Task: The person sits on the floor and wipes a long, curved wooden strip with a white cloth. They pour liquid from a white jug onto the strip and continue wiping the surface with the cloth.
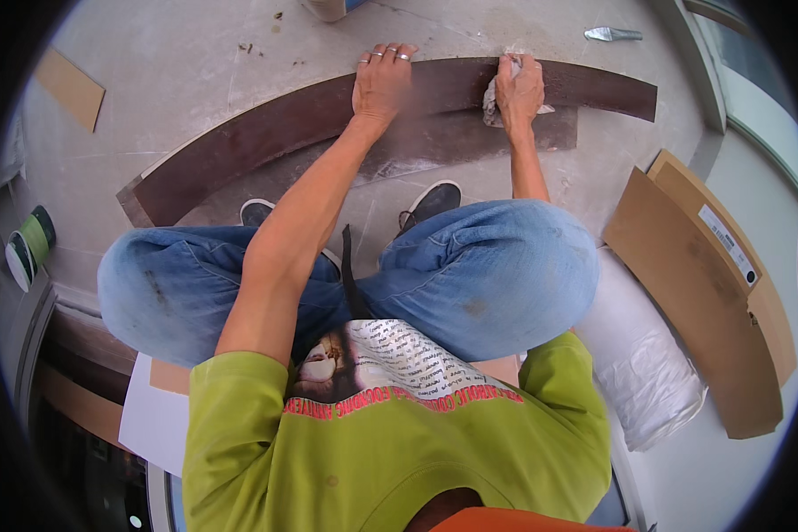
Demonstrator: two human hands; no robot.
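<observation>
A long dark brown board (259,133) lies across the floor before me, looking bent in the wide view. My left hand (382,83) rests on its middle, rings on several fingers, fingertips over the far edge. Farther right, my right hand (520,90) is closed on a crumpled whitish cloth (493,103) against the same board. Beneath and nearer to me lies a second dark board (432,143) with pale smears on it. The underside of both hands is hidden.
A putty knife (612,34) lies on the floor at the far right. Brown cardboard pieces (691,292) and a white wrapped bundle (645,346) are at my right. A cardboard strip (70,86) lies far left, a green-banded roll or container (32,246) nearer. A container (329,8) stands beyond the board.
</observation>
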